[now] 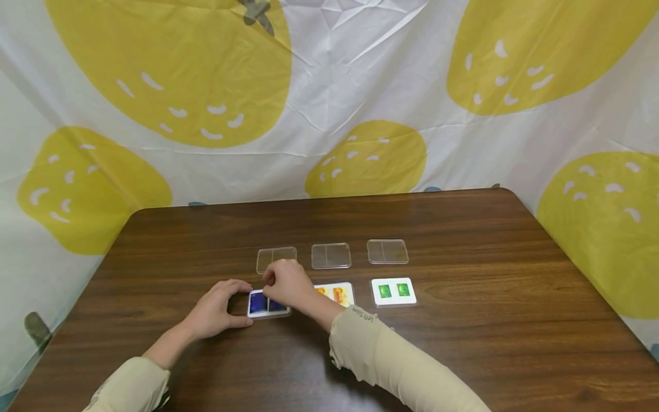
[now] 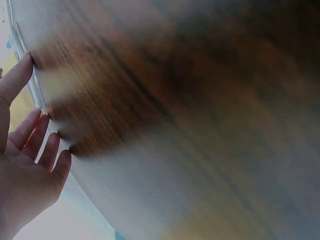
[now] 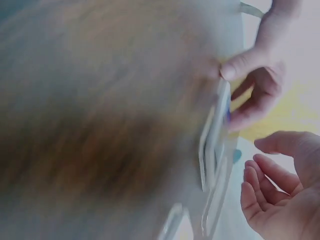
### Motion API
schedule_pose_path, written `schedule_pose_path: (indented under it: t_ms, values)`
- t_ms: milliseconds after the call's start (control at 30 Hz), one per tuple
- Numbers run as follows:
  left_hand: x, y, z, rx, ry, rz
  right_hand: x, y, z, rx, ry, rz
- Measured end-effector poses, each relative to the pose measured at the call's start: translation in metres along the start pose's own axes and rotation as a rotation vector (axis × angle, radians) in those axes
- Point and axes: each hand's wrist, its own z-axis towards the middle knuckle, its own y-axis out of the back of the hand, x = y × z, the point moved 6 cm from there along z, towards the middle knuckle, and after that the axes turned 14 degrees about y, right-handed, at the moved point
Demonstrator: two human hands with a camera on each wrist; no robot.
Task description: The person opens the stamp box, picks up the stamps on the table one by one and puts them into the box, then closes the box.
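A small flat case with two dark blue rectangles on white lies on the wooden table. My left hand holds its left end between the thumb at the near edge and fingers at the far edge. In the left wrist view, the left fingers reach toward the table. My right hand is over the blue case's right part, hiding some of it. Its thumb and fingers are bent, with a small gap and nothing visible between them in the right wrist view.
Right of the blue case lie an orange-patterned case, partly behind the right wrist, and a green-patterned case. Behind them are three clear plastic pieces: left, middle and right. A lemon-print cloth hangs behind the table.
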Motion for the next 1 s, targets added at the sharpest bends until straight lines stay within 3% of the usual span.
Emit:
schedule_pose_path:
  t_ms: [233,533,700,1000]
  values:
    - [0.0,0.0,0.001,0.002,0.011,0.004,-0.011,0.016,-0.012,0.03,0.064,0.108]
    - [0.0,-0.001,0.001,-0.003,0.009,0.014,-0.034,0.043,-0.044,0.02,0.138,0.317]
    - [0.0,-0.001,0.001,-0.008,0.003,0.017,-0.061,0.066,-0.064,0.019,0.128,0.415]
    - [-0.002,0.001,0.0,-0.012,-0.003,0.015,-0.128,0.107,-0.105,-0.078,0.007,0.518]
